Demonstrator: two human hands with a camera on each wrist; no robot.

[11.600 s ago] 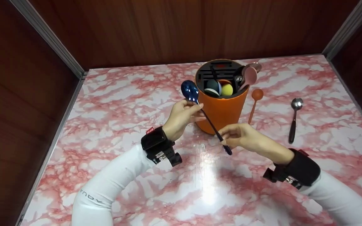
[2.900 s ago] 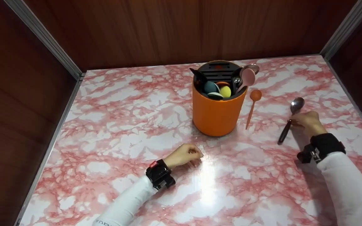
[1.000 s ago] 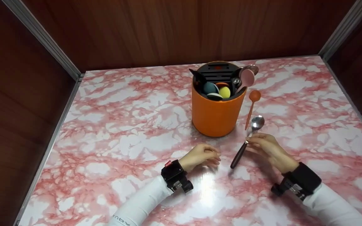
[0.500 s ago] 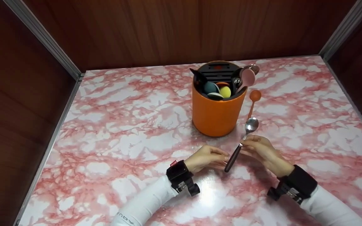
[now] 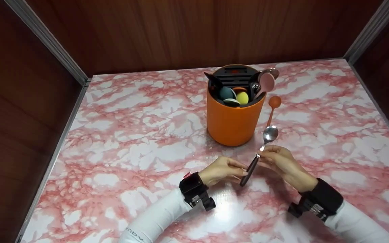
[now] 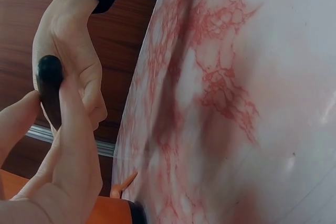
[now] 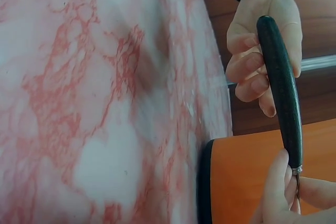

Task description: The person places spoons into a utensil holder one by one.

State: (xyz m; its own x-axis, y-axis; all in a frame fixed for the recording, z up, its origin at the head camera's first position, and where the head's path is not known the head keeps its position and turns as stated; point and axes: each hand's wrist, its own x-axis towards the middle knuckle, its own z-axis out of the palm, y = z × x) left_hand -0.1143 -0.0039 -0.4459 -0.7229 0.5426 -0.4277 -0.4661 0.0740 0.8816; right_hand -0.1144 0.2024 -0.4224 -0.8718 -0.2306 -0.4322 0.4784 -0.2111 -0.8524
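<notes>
A metal spoon with a dark handle is held up at a slant in front of the orange utensil holder. My right hand pinches it where the metal neck meets the handle. Lower down, my left hand has its thumb and fingers on either side of the dark handle near its end. From the right wrist, the whole handle shows between the right fingertips below and the left hand above.
An orange spoon lies on the marbled table, right of the holder. The holder carries a pink spoon, a yellow utensil head and several other utensils. Wooden walls enclose the back and sides.
The right hand has picked the metal spoon off the table on the right and carried it left. My left hand has moved right and taken hold of its handle. The blue spoon seen earlier has left the hands.
</notes>
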